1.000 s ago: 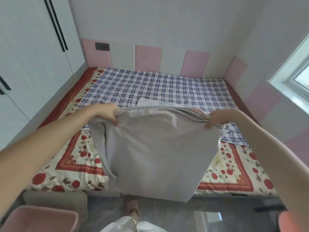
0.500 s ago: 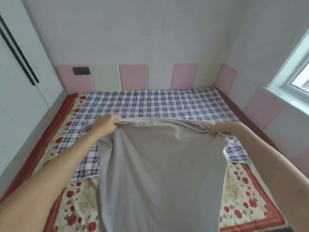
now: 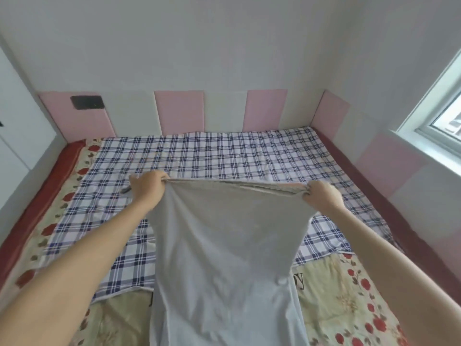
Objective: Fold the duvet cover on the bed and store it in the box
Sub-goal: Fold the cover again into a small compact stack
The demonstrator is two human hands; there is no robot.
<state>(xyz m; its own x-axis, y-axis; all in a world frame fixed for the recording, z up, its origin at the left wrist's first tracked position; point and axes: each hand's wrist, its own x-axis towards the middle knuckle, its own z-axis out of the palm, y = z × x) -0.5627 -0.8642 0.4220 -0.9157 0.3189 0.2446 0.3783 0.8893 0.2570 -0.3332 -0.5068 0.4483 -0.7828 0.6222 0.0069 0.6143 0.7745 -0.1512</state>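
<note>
The grey duvet cover (image 3: 224,250), folded into several layers, hangs in front of me over the bed. My left hand (image 3: 148,187) grips its top left corner and my right hand (image 3: 323,194) grips its top right corner, with the top edge stretched taut between them. The cloth drops down past the bottom of the frame. The storage box is not in view.
The bed carries a blue-and-white plaid sheet (image 3: 212,156) over a floral red-bordered mat (image 3: 349,303). Pink and white wall panels (image 3: 179,112) ring the bed. A white wardrobe (image 3: 15,126) stands at left, a window (image 3: 439,106) at right.
Both hands have lifted the cover higher and pulled its top edge taut. The view has tilted up, so the floor and the pink box at lower left have dropped out of sight.
</note>
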